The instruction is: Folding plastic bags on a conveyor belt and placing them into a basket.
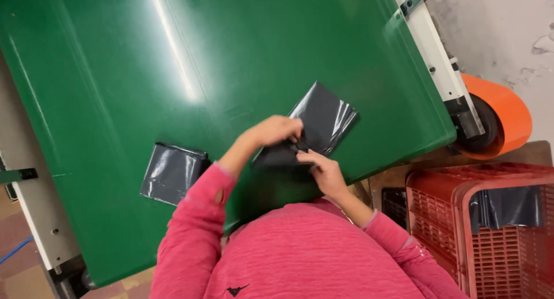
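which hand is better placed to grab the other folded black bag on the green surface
Left. The left hand is on the side where the folded bag lies; the right hand pins the bag being folded on the far side.

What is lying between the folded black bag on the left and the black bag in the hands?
In the head view, only the left forearm in its pink sleeve crosses the green belt between the folded bag and the held bag.

Dark grey glossy bags (323,120) on a green belt (115,74); red crate (461,218), pink sleeves (190,230).
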